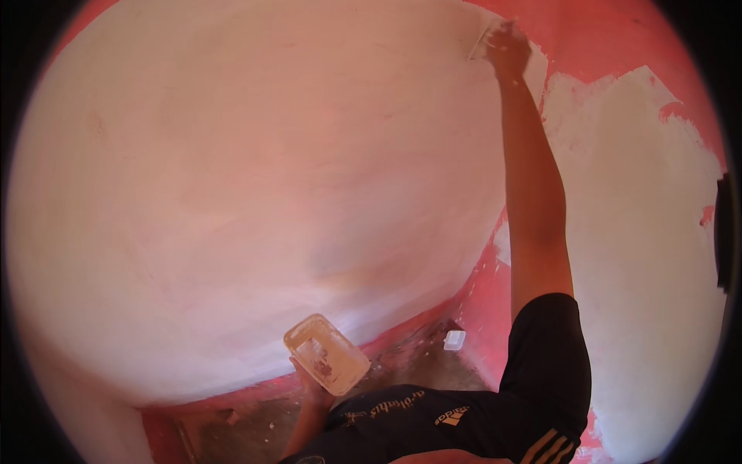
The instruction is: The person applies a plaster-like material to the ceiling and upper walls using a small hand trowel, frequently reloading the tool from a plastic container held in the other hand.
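My right arm is stretched up toward the upper right. My right hand (513,56), slightly blurred, is closed on a putty knife (481,45) whose pale flat blade lies against the wall near the corner; its handle is hidden in my fist. Low in the middle, my left hand (309,389) grips a shallow rectangular plastic tub (352,374) from below and its left side. Whitish paste is smeared over the tub's inside, with a darker patch at its bottom. A broad whitish coat covers most of the wall (232,155) in front of me.
On the right, the adjoining wall (634,201) carries a patchy whitish coat with red paint (610,35) around it. A small white container (454,339) sits on the stained floor (247,441) by the corner. Along the wall's foot runs a red strip. A dark object (723,232) stands at the right rim.
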{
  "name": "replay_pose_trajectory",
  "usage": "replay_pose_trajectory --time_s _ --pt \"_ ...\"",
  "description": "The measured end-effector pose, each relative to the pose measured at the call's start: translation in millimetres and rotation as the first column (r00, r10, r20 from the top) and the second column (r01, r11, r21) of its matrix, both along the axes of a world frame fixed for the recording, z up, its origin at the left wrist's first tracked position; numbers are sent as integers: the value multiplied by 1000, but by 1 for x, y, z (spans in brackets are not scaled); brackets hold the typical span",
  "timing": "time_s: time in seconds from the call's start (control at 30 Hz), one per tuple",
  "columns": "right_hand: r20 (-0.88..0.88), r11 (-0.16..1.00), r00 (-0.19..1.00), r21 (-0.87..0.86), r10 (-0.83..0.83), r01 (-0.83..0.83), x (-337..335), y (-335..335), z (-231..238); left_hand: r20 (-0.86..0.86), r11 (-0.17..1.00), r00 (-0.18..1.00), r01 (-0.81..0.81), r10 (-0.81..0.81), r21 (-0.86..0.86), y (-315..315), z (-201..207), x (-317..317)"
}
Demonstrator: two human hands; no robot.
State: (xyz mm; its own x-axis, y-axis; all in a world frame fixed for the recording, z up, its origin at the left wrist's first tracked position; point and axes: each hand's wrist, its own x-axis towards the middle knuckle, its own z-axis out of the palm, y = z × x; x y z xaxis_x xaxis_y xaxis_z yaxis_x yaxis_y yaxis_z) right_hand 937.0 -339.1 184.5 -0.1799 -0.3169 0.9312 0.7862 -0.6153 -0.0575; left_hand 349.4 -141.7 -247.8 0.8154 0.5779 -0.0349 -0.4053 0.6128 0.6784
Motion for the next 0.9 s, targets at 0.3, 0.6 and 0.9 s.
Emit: replay_pose_trajectory --time_s 0.3,0.6,0.9 --pt "-290 872 880 -211 377 -443 -157 64 -24 -63 993 991 120 -120 -3 21 -11 -11" --pt "-129 951 944 20 -302 307 -43 21 -43 -80 991 987 137 -137 -7 28 -22 -14" --pt "-295 894 916 -275 272 -354 -171 91 -85 -98 986 984 154 -148 62 39 -35 -20"
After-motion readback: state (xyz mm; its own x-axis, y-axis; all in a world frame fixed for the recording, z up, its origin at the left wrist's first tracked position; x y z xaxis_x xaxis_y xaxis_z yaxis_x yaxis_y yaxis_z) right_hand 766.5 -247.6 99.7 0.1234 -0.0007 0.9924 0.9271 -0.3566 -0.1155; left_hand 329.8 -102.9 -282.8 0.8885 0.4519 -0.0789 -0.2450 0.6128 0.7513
